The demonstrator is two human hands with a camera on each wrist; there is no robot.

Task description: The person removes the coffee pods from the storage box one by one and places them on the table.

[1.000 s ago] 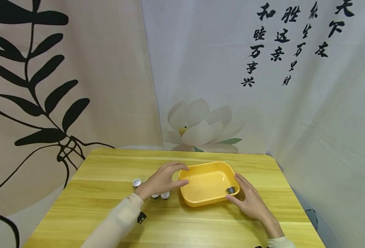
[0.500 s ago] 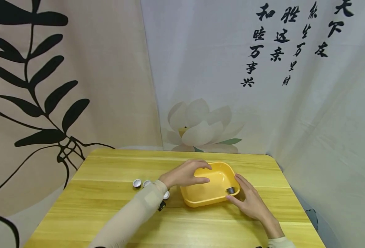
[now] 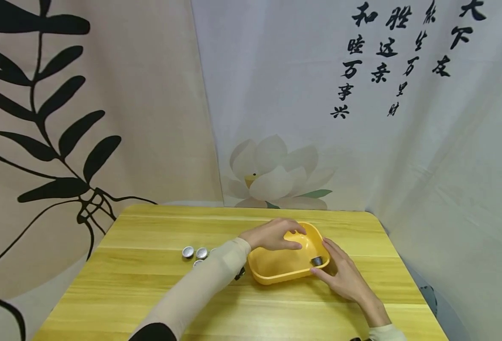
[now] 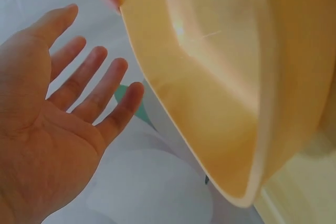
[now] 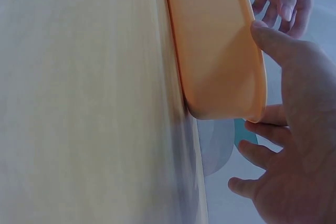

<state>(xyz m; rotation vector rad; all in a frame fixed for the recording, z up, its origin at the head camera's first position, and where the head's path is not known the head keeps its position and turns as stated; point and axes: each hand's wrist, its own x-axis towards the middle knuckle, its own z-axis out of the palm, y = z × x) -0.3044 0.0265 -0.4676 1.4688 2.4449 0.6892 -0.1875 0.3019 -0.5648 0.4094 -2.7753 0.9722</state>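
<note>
A yellow plastic tray (image 3: 272, 266) stands on the table, right of its middle. My left hand (image 3: 276, 235) hovers over the tray's far left part, fingers loosely bent and spread. The left wrist view shows that same hand (image 4: 68, 108) with nothing in its palm, apart from the tray's rim (image 4: 173, 121). At the tray's right end my right hand (image 3: 340, 274) holds the corner between thumb and fingers; the thumb (image 5: 270, 38) touches the rim in the right wrist view. Inside the tray's right corner lies one small dark grey piece with a silvery edge (image 3: 317, 261).
Several small round pieces with silvery tops (image 3: 201, 253) stand on the wooden table (image 3: 148, 279) left of the tray, partly hidden by my left sleeve (image 3: 204, 279). A printed cloth (image 3: 276, 94) hangs behind the table's far edge.
My left hand has moved right, from the tray's left rim to above its inside. The right hand, the tray and the piece in it have stayed put.
</note>
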